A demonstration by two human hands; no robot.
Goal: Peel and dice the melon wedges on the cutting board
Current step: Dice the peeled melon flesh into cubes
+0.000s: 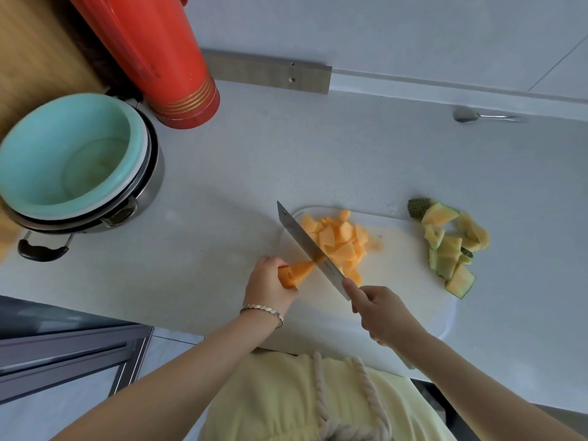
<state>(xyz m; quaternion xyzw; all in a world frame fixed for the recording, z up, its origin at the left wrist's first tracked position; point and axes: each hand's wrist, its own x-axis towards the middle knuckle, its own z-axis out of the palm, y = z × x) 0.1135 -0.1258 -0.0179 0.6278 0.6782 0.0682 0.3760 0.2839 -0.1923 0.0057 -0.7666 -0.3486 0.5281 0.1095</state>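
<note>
- Melon, in the form of one peeled orange wedge, lay at the left edge of the cutting board, and you were pinning it there.
- Your left hand was curled over the thick end of that wedge, fingers pressed together on top of it, so only its tapered end showed.
- Your right hand was closed around the handle of the cleaver, forefinger laid along the base of the blade; the handle itself was hidden in your fist.
- You had the blade angled across the wedge's tapered end, its edge meeting the flesh just beside your left fingers.
- Right of the blade sat a heap of diced melon, touching the flat of the steel, so most of the dicing looked done.
- At the board's far right corner and spilling onto the countertop you had a pile of rinds, green-edged and stripped, so peeling appeared finished.
- No unpeeled wedge was visible, so this piece was probably your last, with a few cuts left on it.
- Well apart on the left stood a pot with a teal bowl nested inside it, and a red thermos behind.
</note>
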